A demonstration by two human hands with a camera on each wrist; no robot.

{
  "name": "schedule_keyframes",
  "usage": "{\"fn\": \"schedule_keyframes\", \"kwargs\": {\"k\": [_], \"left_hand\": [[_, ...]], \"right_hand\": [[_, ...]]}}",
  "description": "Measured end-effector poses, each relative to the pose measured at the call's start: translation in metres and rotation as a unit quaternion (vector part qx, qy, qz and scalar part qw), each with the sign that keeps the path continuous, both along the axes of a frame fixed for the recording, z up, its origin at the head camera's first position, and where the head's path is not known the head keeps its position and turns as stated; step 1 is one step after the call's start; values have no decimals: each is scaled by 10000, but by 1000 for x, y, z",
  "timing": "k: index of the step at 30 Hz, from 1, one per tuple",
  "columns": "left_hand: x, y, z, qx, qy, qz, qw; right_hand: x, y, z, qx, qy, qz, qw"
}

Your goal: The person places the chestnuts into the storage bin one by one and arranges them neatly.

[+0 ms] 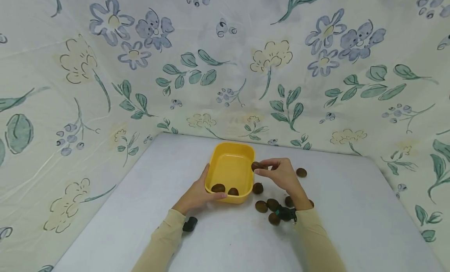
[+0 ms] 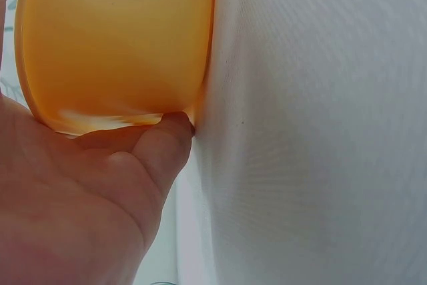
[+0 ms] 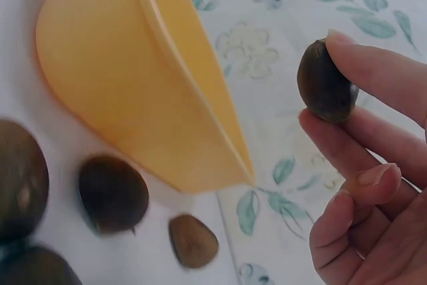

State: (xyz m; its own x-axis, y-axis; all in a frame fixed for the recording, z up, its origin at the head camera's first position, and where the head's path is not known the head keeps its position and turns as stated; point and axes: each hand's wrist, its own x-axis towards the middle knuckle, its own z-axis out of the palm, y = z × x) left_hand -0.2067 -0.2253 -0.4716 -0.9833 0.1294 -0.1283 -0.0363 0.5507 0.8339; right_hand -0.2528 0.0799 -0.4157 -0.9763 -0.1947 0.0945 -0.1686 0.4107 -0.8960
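A yellow plastic tub (image 1: 230,168) stands on the table, with two chestnuts inside against its near wall, one being the left chestnut (image 1: 218,188). My left hand (image 1: 197,192) grips its near left corner, thumb along the near rim and fingers up the left side. In the left wrist view the tub's wall (image 2: 120,38) is close against the hand. Beside the tub's right rim, my right hand (image 1: 281,174) pinches a dark, glossy chestnut (image 3: 323,81) between thumb and fingertips. The right wrist view shows it held up off the table, with the other fingers curled.
Several loose chestnuts lie right of the tub, such as the single chestnut (image 1: 258,188) near its wall and another chestnut (image 1: 301,172) farther right. More cluster under the right wrist by a black wrist device (image 1: 286,213). A floral cloth (image 1: 246,80) hangs behind the white table (image 1: 225,240).
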Motion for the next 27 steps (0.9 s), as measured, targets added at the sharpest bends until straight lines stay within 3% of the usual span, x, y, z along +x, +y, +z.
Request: {"fn": "schedule_keyframes", "kwargs": {"k": [5,12,18,27], "left_hand": [[-1,0,-2,-3,20,-2,10000],[-1,-1,-2,34,102,-65,9999],[-1,0,0,59,131,-99,9998],[-1,-2,-1,-99,82,-107,9999]], "right_hand": [[-2,-19,-2,-178,-210,48,9996],[-7,-45,-5,-309,7,66,9995],[-9,-64,-6,-434,-121,87,9989],[-11,-85,-14,-160,-116,244,9995]]}}
